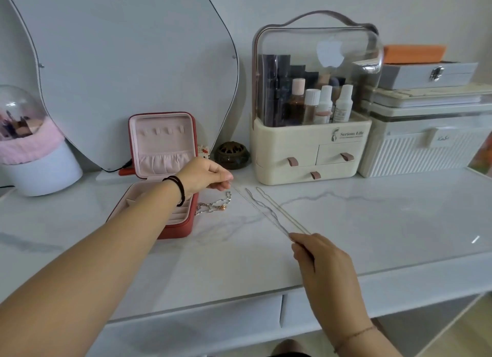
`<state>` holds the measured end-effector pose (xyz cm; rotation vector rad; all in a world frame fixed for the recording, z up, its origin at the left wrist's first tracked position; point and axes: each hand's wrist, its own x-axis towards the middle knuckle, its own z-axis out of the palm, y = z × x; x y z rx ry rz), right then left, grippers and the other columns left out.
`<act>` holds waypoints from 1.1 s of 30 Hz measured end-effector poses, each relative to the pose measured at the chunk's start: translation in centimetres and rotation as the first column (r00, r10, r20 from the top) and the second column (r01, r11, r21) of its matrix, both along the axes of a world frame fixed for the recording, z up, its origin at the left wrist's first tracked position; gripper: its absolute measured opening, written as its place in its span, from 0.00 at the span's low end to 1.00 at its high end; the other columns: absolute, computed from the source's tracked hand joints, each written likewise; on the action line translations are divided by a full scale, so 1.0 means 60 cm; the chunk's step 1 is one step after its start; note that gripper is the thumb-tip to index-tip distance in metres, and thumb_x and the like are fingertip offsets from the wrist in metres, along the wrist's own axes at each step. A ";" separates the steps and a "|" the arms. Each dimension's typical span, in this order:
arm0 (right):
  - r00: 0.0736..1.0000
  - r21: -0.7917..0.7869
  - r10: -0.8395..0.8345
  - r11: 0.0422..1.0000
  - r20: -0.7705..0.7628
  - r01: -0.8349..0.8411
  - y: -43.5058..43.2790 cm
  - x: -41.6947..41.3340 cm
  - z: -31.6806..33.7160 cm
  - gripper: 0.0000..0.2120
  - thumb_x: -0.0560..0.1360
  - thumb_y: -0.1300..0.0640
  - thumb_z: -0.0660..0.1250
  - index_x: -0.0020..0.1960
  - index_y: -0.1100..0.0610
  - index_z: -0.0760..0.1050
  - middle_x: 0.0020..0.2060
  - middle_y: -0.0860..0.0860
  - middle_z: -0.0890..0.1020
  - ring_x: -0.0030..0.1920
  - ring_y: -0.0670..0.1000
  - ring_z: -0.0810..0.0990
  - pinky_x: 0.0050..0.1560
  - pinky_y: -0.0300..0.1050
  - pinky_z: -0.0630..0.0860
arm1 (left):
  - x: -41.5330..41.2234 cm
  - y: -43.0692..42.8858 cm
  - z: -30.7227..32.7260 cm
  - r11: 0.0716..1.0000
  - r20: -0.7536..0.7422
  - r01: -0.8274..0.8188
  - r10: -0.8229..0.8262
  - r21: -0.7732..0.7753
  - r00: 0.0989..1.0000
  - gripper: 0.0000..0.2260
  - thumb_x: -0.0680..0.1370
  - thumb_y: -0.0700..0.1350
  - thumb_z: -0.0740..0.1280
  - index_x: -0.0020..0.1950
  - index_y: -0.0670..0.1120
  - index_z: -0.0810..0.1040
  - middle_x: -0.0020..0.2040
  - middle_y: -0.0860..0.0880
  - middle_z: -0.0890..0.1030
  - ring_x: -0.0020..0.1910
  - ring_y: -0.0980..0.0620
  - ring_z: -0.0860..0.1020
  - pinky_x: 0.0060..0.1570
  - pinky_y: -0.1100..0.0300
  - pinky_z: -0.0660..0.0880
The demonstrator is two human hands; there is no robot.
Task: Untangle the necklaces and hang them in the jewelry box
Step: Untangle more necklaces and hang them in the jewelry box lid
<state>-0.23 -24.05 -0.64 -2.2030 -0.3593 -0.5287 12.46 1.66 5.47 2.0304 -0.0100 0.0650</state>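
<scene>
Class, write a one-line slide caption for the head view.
Left hand and right hand pinch thin chains over a marble tabletop beside the open red jewelry box; another necklace lies beside it.

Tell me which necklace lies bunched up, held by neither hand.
The beaded chain beside the red box; the others stretch out from the right hand.

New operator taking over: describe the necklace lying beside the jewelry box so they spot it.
Find the open red jewelry box on the left of the marble desk. Just right of its lower tray lies a bunched silver chain with a pinkish bead. Unlike the thin chains stretched between left hand and right hand, it is chunkier-linked and heaped.
</scene>
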 end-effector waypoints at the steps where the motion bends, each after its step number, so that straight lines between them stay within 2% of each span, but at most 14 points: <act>1: 0.999 -0.031 -0.013 0.999 0.045 0.014 0.001 0.000 -0.008 0.11 0.77 0.60 0.61 0.53 0.58 0.81 0.36 0.46 0.79 0.38 0.49 0.79 0.40 0.36 0.71 | 0.003 0.000 -0.002 1.000 -0.002 0.010 -0.010 0.016 1.000 0.02 0.74 0.40 0.70 0.44 0.42 0.82 0.35 0.47 0.84 0.35 0.53 0.82 0.44 0.62 0.80; 3: 0.996 -0.050 -0.017 0.999 0.087 0.022 0.001 -0.002 -0.020 0.13 0.75 0.60 0.62 0.56 0.57 0.80 0.38 0.48 0.82 0.37 0.49 0.80 0.41 0.37 0.71 | 0.010 -0.003 -0.005 0.997 0.007 0.019 -0.020 0.069 1.000 0.02 0.74 0.39 0.70 0.44 0.43 0.82 0.36 0.46 0.84 0.37 0.52 0.82 0.45 0.62 0.80; 5: 0.997 -0.018 -0.023 1.000 0.079 0.025 -0.002 -0.003 -0.025 0.12 0.74 0.62 0.68 0.57 0.54 0.79 0.37 0.45 0.82 0.36 0.45 0.78 0.39 0.31 0.71 | 0.019 -0.007 -0.009 0.989 0.054 -0.008 0.000 0.146 0.999 0.01 0.72 0.40 0.72 0.42 0.46 0.82 0.36 0.47 0.84 0.37 0.51 0.81 0.45 0.61 0.79; 7: 0.993 0.020 -0.046 0.999 0.111 0.044 -0.007 -0.001 -0.026 0.11 0.70 0.64 0.73 0.50 0.53 0.79 0.34 0.41 0.79 0.35 0.42 0.75 0.40 0.26 0.68 | 0.029 -0.012 -0.014 0.979 0.107 -0.062 0.042 0.192 0.993 0.02 0.72 0.41 0.73 0.40 0.47 0.83 0.35 0.48 0.83 0.36 0.52 0.80 0.46 0.59 0.78; 9: 0.983 0.045 -0.061 0.997 0.172 0.054 -0.008 0.001 -0.029 0.05 0.69 0.61 0.72 0.42 0.54 0.78 0.33 0.40 0.76 0.37 0.43 0.74 0.40 0.25 0.67 | 0.036 -0.019 -0.020 0.976 0.119 -0.091 0.068 0.196 0.991 0.01 0.72 0.41 0.72 0.41 0.46 0.82 0.37 0.48 0.83 0.37 0.52 0.80 0.48 0.58 0.78; 12: 0.983 0.065 -0.041 0.997 0.178 0.030 -0.009 0.006 -0.045 0.03 0.69 0.60 0.68 0.39 0.53 0.78 0.35 0.41 0.77 0.38 0.42 0.76 0.40 0.31 0.71 | 0.044 -0.027 -0.031 0.968 0.107 -0.097 0.074 0.230 0.991 0.02 0.74 0.43 0.70 0.43 0.46 0.82 0.39 0.49 0.84 0.40 0.52 0.80 0.52 0.57 0.77; 14: 0.976 0.038 -0.052 0.998 0.211 0.045 -0.009 0.009 -0.055 0.03 0.70 0.61 0.67 0.40 0.54 0.79 0.36 0.42 0.78 0.40 0.44 0.76 0.42 0.35 0.71 | 0.046 -0.034 -0.037 0.945 0.108 -0.107 0.077 0.310 0.991 0.04 0.76 0.44 0.68 0.46 0.45 0.82 0.43 0.49 0.83 0.44 0.52 0.80 0.52 0.58 0.74; 16: 0.959 -0.014 -0.079 0.996 0.273 0.086 -0.008 0.009 -0.059 0.06 0.72 0.57 0.64 0.40 0.54 0.80 0.36 0.42 0.80 0.41 0.43 0.75 0.45 0.37 0.68 | 0.048 -0.040 -0.039 0.914 0.109 -0.115 0.078 0.389 0.991 0.06 0.76 0.45 0.68 0.49 0.45 0.82 0.45 0.50 0.82 0.47 0.53 0.78 0.49 0.60 0.70; 18: 0.945 -0.046 -0.110 0.990 0.309 0.131 -0.008 0.009 -0.057 0.09 0.73 0.54 0.62 0.40 0.52 0.80 0.35 0.41 0.80 0.41 0.42 0.72 0.46 0.38 0.63 | 0.047 -0.044 -0.041 0.893 0.081 -0.110 0.083 0.435 0.993 0.06 0.76 0.46 0.68 0.48 0.45 0.82 0.44 0.51 0.80 0.44 0.55 0.76 0.46 0.61 0.68; 21: 0.939 -0.048 -0.152 0.983 0.309 0.175 -0.006 0.007 -0.057 0.09 0.72 0.52 0.62 0.40 0.50 0.80 0.34 0.40 0.78 0.41 0.42 0.71 0.46 0.40 0.59 | 0.048 -0.041 -0.045 0.870 0.016 -0.081 0.084 0.487 0.996 0.05 0.76 0.46 0.68 0.47 0.46 0.82 0.44 0.50 0.81 0.45 0.52 0.77 0.47 0.59 0.70; 24: 0.936 -0.058 -0.175 0.978 0.305 0.202 -0.006 0.008 -0.057 0.08 0.72 0.51 0.62 0.39 0.49 0.80 0.34 0.40 0.77 0.41 0.44 0.71 0.46 0.41 0.57 | 0.051 -0.041 -0.050 0.870 -0.035 -0.073 0.102 0.487 0.994 0.07 0.75 0.45 0.69 0.48 0.43 0.82 0.48 0.45 0.83 0.49 0.47 0.79 0.51 0.57 0.73; 27: 0.935 -0.073 -0.190 0.973 0.299 0.221 -0.008 0.008 -0.055 0.08 0.71 0.49 0.63 0.37 0.48 0.79 0.35 0.39 0.77 0.42 0.44 0.70 0.46 0.42 0.55 | 0.051 -0.044 -0.050 0.869 -0.051 -0.070 0.109 0.491 0.993 0.07 0.76 0.45 0.68 0.47 0.42 0.82 0.48 0.43 0.83 0.48 0.46 0.78 0.50 0.56 0.73; 33: 0.952 -0.067 -0.167 0.980 0.255 0.189 -0.012 0.010 -0.052 0.08 0.71 0.48 0.62 0.39 0.47 0.79 0.36 0.39 0.77 0.43 0.43 0.69 0.46 0.41 0.55 | 0.042 -0.044 -0.044 0.876 -0.027 -0.088 0.115 0.475 0.993 0.03 0.75 0.44 0.69 0.45 0.46 0.80 0.41 0.52 0.79 0.44 0.52 0.76 0.46 0.59 0.71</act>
